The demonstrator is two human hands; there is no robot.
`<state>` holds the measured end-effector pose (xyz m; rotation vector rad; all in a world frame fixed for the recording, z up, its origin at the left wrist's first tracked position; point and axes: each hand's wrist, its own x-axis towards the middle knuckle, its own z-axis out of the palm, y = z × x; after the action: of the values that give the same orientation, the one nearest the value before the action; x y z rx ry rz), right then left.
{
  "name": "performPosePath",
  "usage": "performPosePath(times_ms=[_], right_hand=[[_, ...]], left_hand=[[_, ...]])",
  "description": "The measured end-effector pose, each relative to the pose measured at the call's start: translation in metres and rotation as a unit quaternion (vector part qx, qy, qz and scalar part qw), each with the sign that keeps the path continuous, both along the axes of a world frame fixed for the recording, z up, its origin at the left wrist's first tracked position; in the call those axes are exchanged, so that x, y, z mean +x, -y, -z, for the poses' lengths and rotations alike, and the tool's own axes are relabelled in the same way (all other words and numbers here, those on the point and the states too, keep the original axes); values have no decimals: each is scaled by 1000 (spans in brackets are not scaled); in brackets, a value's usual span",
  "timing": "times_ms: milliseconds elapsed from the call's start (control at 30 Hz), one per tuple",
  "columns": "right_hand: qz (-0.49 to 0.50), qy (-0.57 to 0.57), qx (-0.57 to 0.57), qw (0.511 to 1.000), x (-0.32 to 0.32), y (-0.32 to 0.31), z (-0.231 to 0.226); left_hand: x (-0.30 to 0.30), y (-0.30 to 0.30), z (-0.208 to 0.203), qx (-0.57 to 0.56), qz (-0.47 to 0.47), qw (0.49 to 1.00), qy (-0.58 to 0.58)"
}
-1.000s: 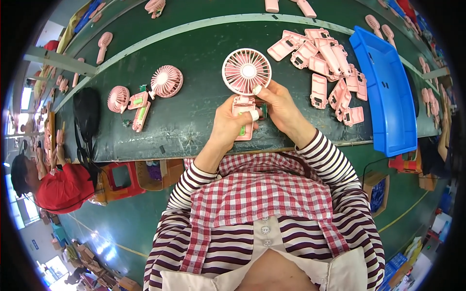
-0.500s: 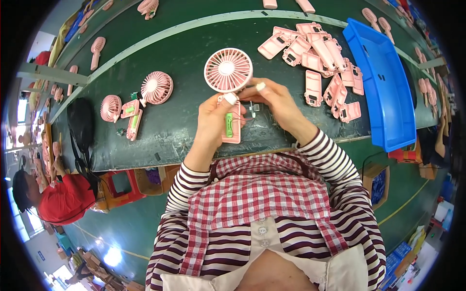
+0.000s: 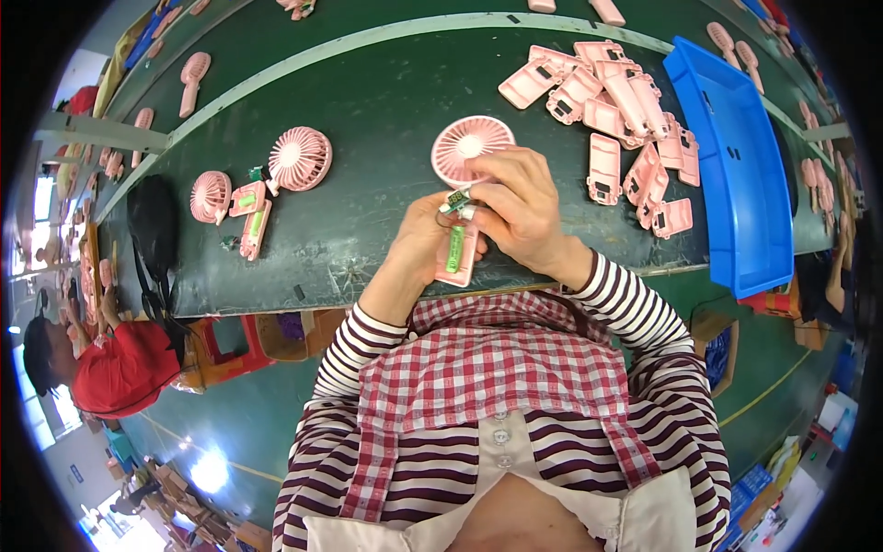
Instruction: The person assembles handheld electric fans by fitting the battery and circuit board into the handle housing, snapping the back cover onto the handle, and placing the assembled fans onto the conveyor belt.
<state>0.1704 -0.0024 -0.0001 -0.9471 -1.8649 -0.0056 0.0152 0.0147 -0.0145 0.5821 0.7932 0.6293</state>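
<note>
My left hand point(image 3: 416, 241) is closed around a pink handheld fan's handle half point(image 3: 452, 279), held just above the table's near edge. Inside the handle half lies a green battery point(image 3: 455, 247). The round fan head point(image 3: 460, 145) with its slatted grille is beyond my hands, partly covered by my right fingers. My right hand point(image 3: 529, 213) is closed, thumb and fingers pinched at a small circuit board point(image 3: 454, 199) with a display, over the top of the handle half. The fingertips' exact contact is partly hidden.
Pink handle shells point(image 3: 603, 166) lie heaped at the right, beside a blue tray point(image 3: 736, 184). Two more fan heads point(image 3: 300, 158) with opened, battery-fitted handles point(image 3: 255, 230) lie at the left. A black bag point(image 3: 152, 239) hangs at the table's left edge. A person in red point(image 3: 124, 373) sits beyond it.
The fan head has tipped back and moved down and right. My right hand has come inward over the handle's top, and the circuit board with its display now shows between my hands.
</note>
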Motion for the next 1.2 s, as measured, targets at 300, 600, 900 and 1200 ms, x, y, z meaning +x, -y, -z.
performPosePath(times_ms=[300, 600, 900, 1200], right_hand=[[-52, 190, -6, 980, 9, 13, -34], [-35, 159, 22, 986, 10, 8, -17], [-5, 87, 48, 995, 5, 14, 16], [-31, 97, 38, 994, 6, 15, 17]], left_hand=[[7, 10, 6, 3, 13, 1000, 16], [-1, 4, -2, -31, -44, 998, 19], [7, 4, -7, 12, -121, 992, 35], [8, 11, -13, 25, -118, 993, -13]])
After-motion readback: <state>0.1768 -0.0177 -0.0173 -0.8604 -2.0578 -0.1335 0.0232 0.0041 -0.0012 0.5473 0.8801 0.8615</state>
